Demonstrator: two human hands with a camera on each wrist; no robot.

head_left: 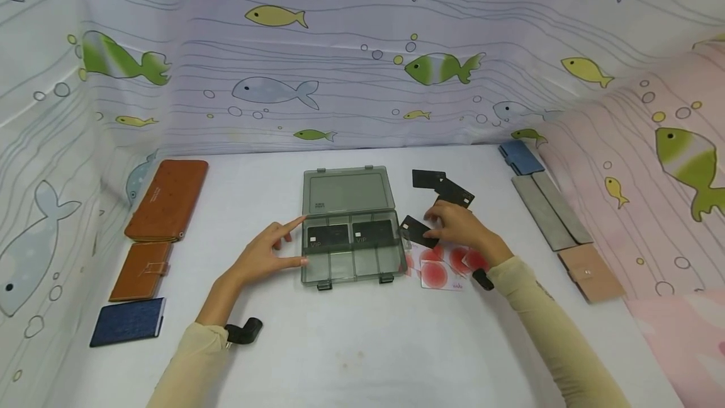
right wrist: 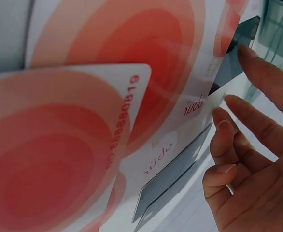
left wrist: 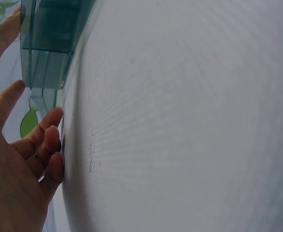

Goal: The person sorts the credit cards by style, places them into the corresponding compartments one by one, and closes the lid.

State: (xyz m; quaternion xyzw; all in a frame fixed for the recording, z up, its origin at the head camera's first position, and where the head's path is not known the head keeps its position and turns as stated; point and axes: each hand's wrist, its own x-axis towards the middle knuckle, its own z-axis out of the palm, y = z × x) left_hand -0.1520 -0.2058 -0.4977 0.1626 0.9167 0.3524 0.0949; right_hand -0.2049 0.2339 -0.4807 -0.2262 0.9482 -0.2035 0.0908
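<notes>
A clear grey compartment box lies in the middle of the white table with its lid open and flat behind it. Two black VIP cards lie in its far compartments. My left hand rests on the box's left side, index finger and thumb straight against its wall. My right hand pinches a black card just right of the box, above white cards with red circles. In the right wrist view the fingertips touch that dark card over the red-circle cards.
Two more black cards lie behind my right hand. Brown wallets and a blue one line the left edge. A blue holder, grey wallets and a tan one line the right. Fish-print curtains wall the table.
</notes>
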